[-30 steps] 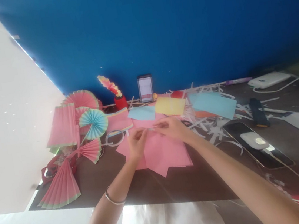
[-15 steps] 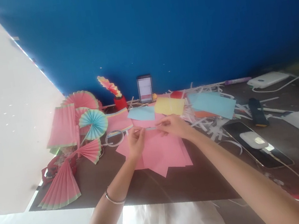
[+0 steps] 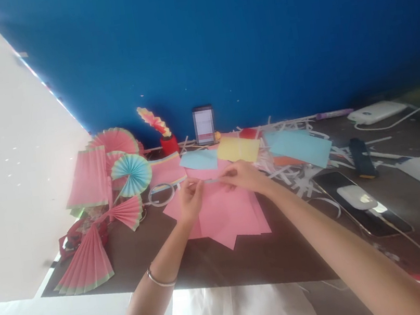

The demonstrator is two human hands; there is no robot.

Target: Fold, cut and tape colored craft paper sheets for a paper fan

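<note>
A narrow pale strip (image 3: pixel 211 181) is stretched level between my two hands, above overlapping pink sheets (image 3: pixel 228 215). My left hand (image 3: pixel 192 196) pinches its left end between thumb and fingers. At the other end, my right hand (image 3: pixel 241 175) has its fingertips closed on the strip. Just behind the hands lie a light blue sheet (image 3: pixel 198 160) and a yellow sheet (image 3: pixel 238 149). A roll of clear tape or similar ring (image 3: pixel 161 194) rests left of my left hand.
Folded pink fans (image 3: pixel 86 263) and a blue fan (image 3: pixel 131 174) fill the left side. A propped phone (image 3: pixel 204 125) stands by the blue wall. Paper strips (image 3: pixel 300 181), a large blue sheet (image 3: pixel 303 147), a dark phone (image 3: pixel 362 203) and cables lie rightward.
</note>
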